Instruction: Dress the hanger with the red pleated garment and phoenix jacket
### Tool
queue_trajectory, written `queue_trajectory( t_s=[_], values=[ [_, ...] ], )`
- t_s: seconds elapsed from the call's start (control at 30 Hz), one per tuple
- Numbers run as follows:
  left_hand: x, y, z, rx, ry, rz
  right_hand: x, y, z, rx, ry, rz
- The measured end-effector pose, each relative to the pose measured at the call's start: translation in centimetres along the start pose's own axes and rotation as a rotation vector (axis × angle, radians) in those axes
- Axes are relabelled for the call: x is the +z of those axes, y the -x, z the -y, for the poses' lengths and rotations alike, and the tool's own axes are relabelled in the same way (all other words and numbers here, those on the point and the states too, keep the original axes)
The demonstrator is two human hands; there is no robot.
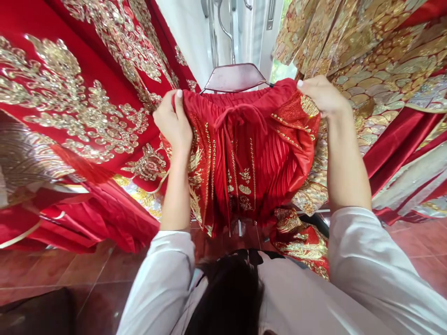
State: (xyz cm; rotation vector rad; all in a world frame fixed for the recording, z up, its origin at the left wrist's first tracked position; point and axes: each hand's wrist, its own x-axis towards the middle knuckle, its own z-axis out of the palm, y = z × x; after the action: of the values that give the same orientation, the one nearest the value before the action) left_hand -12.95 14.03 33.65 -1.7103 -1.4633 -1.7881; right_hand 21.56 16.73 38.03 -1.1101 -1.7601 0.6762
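A red pleated skirt [244, 153] with gold embroidery hangs in front of me, its gathered waistband tied with a red drawstring bow. My left hand [173, 120] is closed on the left end of the waistband, thumb on top. At the waistband's right end, my right hand [324, 95] grips the fabric, with most of its fingers out of sight behind the cloth. Between the hands a clothes hanger [235, 77] with a pale flat middle shows above the waistband. Its ends go down behind or into the waist; I cannot tell exactly how they meet the cloth.
On the left hangs a red garment [70, 93] with beaded gold motifs. Gold scale-patterned garments [377, 70] hang on the right. A red and gold embroidered cloth [302, 244] lies low near my right forearm. Below is a reddish tiled floor [101, 274], with a dark object [38, 311] at bottom left.
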Motion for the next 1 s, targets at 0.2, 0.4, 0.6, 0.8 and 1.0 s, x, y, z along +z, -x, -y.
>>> queue_trajectory(
  t_s=[0.2, 0.4, 0.6, 0.8, 1.0],
  values=[
    [-3.3, -2.2, -0.9, 0.062, 0.051, 0.431, 0.2, 1.0, 0.4, -0.250, 0.114, -0.046],
    [-3.6, -5.6, 0.2, 0.026, 0.083, 0.748, 1.7, 0.8, 2.1, -0.448, 0.435, -0.076],
    [-2.1, -4.9, 1.4, -0.250, 0.126, 0.471, 2.4, -0.4, 2.0, -0.497, 0.229, -0.272],
    [-1.0, -6.1, 2.7, -0.181, 0.032, 0.811, 2.1, -0.2, 2.7, -0.411, 0.414, -0.114],
    [-3.6, -3.5, 2.9, 0.065, -0.200, 0.276, 1.9, 0.9, 2.9, -0.384, 0.679, -0.150]
  ],
)
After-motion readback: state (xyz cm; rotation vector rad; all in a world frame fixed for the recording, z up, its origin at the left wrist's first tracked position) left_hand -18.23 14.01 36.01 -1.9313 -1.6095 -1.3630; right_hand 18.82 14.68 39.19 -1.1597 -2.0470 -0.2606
